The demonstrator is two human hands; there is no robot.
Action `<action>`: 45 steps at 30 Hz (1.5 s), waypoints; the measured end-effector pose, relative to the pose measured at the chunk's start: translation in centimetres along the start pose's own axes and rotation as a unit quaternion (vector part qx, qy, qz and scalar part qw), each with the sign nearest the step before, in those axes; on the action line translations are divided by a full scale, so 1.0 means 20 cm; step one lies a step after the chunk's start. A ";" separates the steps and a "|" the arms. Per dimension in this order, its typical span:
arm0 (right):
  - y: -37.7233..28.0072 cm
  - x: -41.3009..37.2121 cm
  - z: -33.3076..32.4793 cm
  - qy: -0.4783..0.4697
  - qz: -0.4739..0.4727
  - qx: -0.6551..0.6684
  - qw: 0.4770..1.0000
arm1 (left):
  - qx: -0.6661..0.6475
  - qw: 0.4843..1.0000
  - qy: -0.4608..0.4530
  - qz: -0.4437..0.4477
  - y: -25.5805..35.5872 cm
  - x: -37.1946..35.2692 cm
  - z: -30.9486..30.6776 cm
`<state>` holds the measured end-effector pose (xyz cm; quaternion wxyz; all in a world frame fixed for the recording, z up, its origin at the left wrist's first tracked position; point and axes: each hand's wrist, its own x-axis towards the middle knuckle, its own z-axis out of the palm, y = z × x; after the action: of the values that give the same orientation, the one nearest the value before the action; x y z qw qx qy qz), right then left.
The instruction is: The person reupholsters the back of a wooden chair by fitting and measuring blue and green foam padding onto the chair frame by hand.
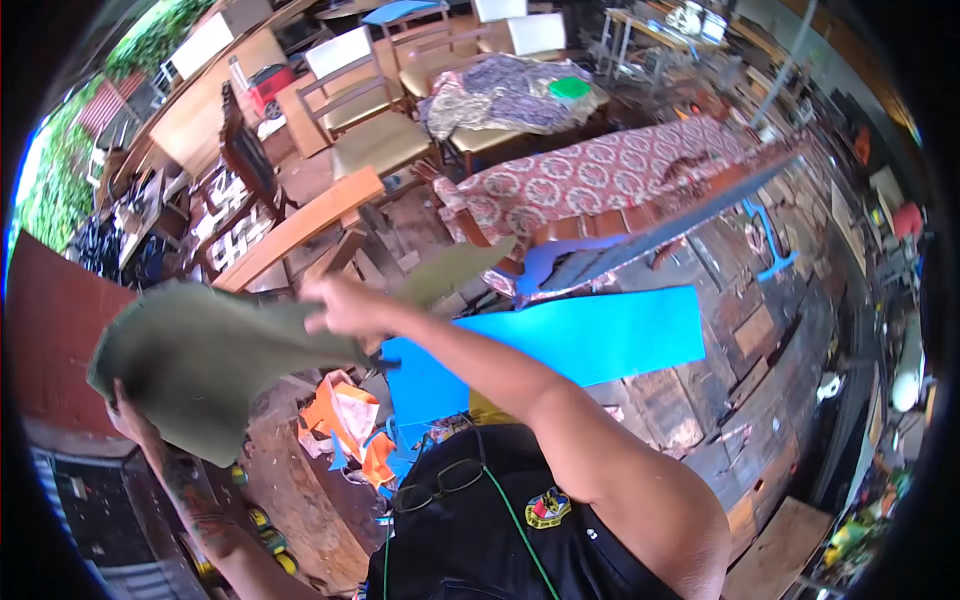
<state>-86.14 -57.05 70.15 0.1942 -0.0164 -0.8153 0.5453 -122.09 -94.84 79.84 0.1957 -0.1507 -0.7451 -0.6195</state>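
A large olive-green sheet [200, 360] of soft material is held up in front of me, bent and partly blurred. My left hand [125, 410] grips its lower left edge, the tattooed forearm running down below it. My right hand [340, 305] is closed on the sheet near its middle, the arm reaching across from the lower right. The sheet's far end [455, 270] tapers toward the right. Beneath the arm lies a bright blue sheet [590, 340] on the work surface.
Orange cloth scraps [345, 420] lie under the green sheet. A long grey strip [660, 225] slants above the blue sheet. Behind it are a patterned red cushion [600, 175], wooden chairs [370, 110] and a wooden bench [300, 225]. Plank flooring [770, 400] with clutter runs along the right.
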 end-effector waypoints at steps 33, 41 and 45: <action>0.30 -2.17 -0.20 0.422 0.327 0.525 0.663 | -0.018 0.830 -0.487 -0.273 -0.31 -2.82 1.00; 0.34 -2.10 -0.24 0.451 0.307 0.560 0.623 | 0.046 0.706 -0.702 -0.081 -0.47 -3.39 0.56; 0.35 -2.11 -0.30 0.460 0.312 0.578 0.598 | 0.029 0.676 -0.730 -0.100 -0.37 -3.38 0.49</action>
<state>-46.37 -59.00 53.34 0.3299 -0.4029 -0.0783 0.8501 -67.27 -85.36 39.56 -0.4689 -0.4736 -0.6797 -0.3064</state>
